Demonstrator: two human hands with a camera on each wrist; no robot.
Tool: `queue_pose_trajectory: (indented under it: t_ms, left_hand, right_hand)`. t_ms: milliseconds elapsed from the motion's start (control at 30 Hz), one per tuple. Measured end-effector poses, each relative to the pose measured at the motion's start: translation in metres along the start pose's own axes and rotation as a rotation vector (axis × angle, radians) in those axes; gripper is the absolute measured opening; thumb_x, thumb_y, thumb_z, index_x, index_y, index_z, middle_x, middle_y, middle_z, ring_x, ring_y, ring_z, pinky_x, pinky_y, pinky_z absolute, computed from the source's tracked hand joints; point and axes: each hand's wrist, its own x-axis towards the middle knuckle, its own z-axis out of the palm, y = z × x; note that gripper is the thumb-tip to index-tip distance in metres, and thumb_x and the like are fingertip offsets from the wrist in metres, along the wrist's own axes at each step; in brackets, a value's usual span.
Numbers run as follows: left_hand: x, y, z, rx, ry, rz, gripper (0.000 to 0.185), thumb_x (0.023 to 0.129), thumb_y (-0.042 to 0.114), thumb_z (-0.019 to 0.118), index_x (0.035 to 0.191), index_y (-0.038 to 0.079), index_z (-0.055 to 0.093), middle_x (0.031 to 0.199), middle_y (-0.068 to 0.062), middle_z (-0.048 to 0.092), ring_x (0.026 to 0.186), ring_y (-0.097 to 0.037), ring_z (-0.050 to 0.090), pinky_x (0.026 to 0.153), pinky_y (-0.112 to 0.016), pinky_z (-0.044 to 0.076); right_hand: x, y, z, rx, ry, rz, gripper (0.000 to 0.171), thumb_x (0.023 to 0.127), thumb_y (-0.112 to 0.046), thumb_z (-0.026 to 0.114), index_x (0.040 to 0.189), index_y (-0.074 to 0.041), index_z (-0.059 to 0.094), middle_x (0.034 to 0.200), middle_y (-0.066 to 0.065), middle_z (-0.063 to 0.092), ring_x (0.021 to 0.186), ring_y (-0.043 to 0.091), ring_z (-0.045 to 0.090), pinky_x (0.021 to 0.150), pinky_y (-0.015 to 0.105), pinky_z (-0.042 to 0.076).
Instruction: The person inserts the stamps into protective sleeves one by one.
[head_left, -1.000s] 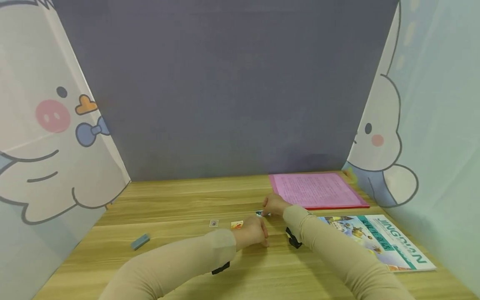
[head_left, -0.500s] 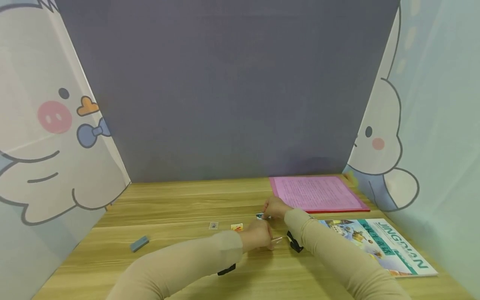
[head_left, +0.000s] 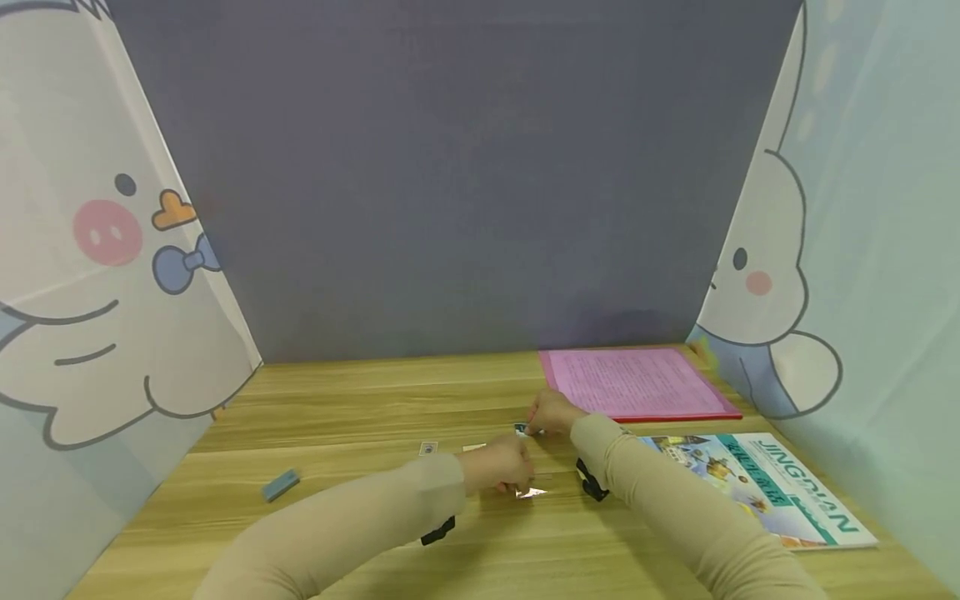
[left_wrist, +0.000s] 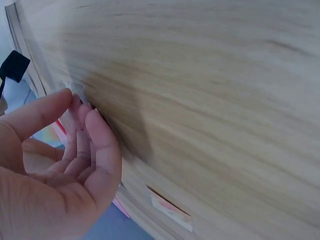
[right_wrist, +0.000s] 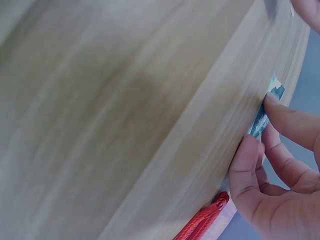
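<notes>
A pale wooden desk (head_left: 337, 400) is enclosed by grey and cartoon-printed partition panels (head_left: 97, 275). On it are seen one pink zip folder with a red edge (head_left: 633, 382), one glossy teal-and-white booklet (head_left: 757, 487) and one small blue-grey eraser block (head_left: 281, 484). Three small picture stickers are counted lying flat in a row: a grey one (head_left: 428, 448), one mostly hidden behind the left hand (head_left: 498, 467), and a blue-green sticker (head_left: 521, 428) that is pinned flat against the desk by the curled fingertips of the right hand (head_left: 551, 412); in the right wrist view its edge (right_wrist: 261, 117) is pressed under a fingertip. A thin clear-white paper scrap (head_left: 530, 492) is pinched between the left thumb and curled fingers, just above the desk near the middle front. As a judgement, the scrap could slip or curl, since so little of it is gripped, and the blue-green sticker could slide or crease if the fingertip pressure were uneven. Two beige-sleeved arms are present.
</notes>
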Motion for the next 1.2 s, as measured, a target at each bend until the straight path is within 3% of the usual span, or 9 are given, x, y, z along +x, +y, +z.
queue_pose_trajectory:
  t_ms: [100, 233, 500, 667, 767, 967, 1100, 1200]
  left_hand:
    - [-0.003, -0.003, -0.004, -0.034, -0.026, -0.005, 0.012, 0.077, -0.007, 0.073, 0.087, -0.001, 0.069, 0.061, -0.003, 0.059, 0.052, -0.011, 0.05, 0.045, -0.017, 0.043]
    - [-0.009, -0.007, -0.009, -0.066, -0.055, 0.017, 0.01, 0.081, -0.005, 0.068, 0.089, -0.003, 0.072, 0.065, -0.002, 0.062, 0.051, -0.009, 0.047, 0.046, -0.016, 0.042]
    - [-0.014, -0.012, -0.018, -0.153, -0.02, 0.016, 0.005, 0.084, 0.002, 0.069, 0.084, 0.004, 0.073, 0.06, 0.001, 0.056, 0.053, -0.008, 0.048, 0.048, -0.017, 0.044]
    - [-0.017, -0.014, -0.027, -0.195, -0.023, 0.044, 0.007, 0.087, 0.004, 0.066, 0.09, 0.0, 0.071, 0.075, -0.002, 0.065, 0.061, -0.011, 0.052, 0.054, -0.019, 0.048]
    - [-0.017, -0.016, -0.033, -0.227, -0.024, 0.068, 0.011, 0.089, 0.006, 0.064, 0.093, -0.003, 0.071, 0.083, -0.006, 0.068, 0.065, -0.013, 0.055, 0.058, -0.022, 0.052]
    - [-0.011, -0.022, -0.044, -0.346, 0.049, 0.127, 0.01, 0.091, 0.006, 0.066, 0.089, -0.004, 0.068, 0.079, -0.012, 0.071, 0.064, -0.018, 0.067, 0.062, -0.032, 0.061]
    - [-0.007, -0.023, -0.055, -0.469, 0.109, 0.155, 0.009, 0.091, 0.002, 0.064, 0.087, -0.006, 0.063, 0.082, -0.019, 0.071, 0.058, -0.015, 0.066, 0.059, -0.03, 0.061]
    - [-0.005, -0.023, -0.064, -0.511, 0.162, 0.151, 0.008, 0.091, 0.001, 0.064, 0.086, -0.005, 0.062, 0.088, -0.022, 0.071, 0.057, -0.012, 0.063, 0.06, -0.03, 0.061]
  right_hand:
    - [-0.002, -0.001, 0.001, 0.01, 0.004, -0.002, 0.016, 0.074, 0.002, 0.079, 0.082, 0.0, 0.065, 0.08, 0.005, 0.063, 0.063, 0.012, 0.053, 0.057, 0.023, 0.055]
    - [-0.004, -0.002, 0.002, 0.003, 0.025, -0.012, 0.018, 0.072, 0.002, 0.08, 0.08, 0.0, 0.064, 0.078, 0.005, 0.062, 0.059, 0.011, 0.052, 0.054, 0.022, 0.054]
    - [-0.005, -0.004, 0.002, -0.005, 0.024, 0.004, 0.024, 0.071, 0.005, 0.08, 0.09, 0.003, 0.065, 0.087, 0.009, 0.062, 0.071, 0.02, 0.061, 0.058, 0.026, 0.058]
    - [-0.004, -0.003, -0.001, -0.085, 0.042, -0.008, 0.02, 0.07, 0.001, 0.081, 0.083, 0.001, 0.067, 0.082, 0.007, 0.063, 0.07, 0.016, 0.055, 0.058, 0.022, 0.05]
    - [-0.004, 0.0, -0.002, -0.065, 0.037, -0.002, 0.018, 0.07, 0.0, 0.081, 0.079, 0.0, 0.066, 0.078, 0.005, 0.061, 0.069, 0.015, 0.051, 0.058, 0.021, 0.046]
    - [-0.007, 0.002, -0.007, 0.044, 0.011, -0.002, 0.013, 0.075, -0.004, 0.079, 0.08, 0.0, 0.068, 0.069, -0.001, 0.055, 0.06, 0.011, 0.045, 0.051, 0.019, 0.04]
    - [-0.01, -0.003, -0.016, 0.113, -0.004, 0.008, 0.01, 0.081, -0.01, 0.076, 0.084, -0.002, 0.07, 0.063, -0.001, 0.055, 0.053, 0.009, 0.042, 0.047, 0.019, 0.036]
    - [-0.011, -0.01, -0.025, 0.153, -0.001, 0.016, 0.012, 0.084, -0.014, 0.075, 0.086, -0.003, 0.07, 0.066, 0.002, 0.06, 0.054, 0.01, 0.047, 0.048, 0.021, 0.042]
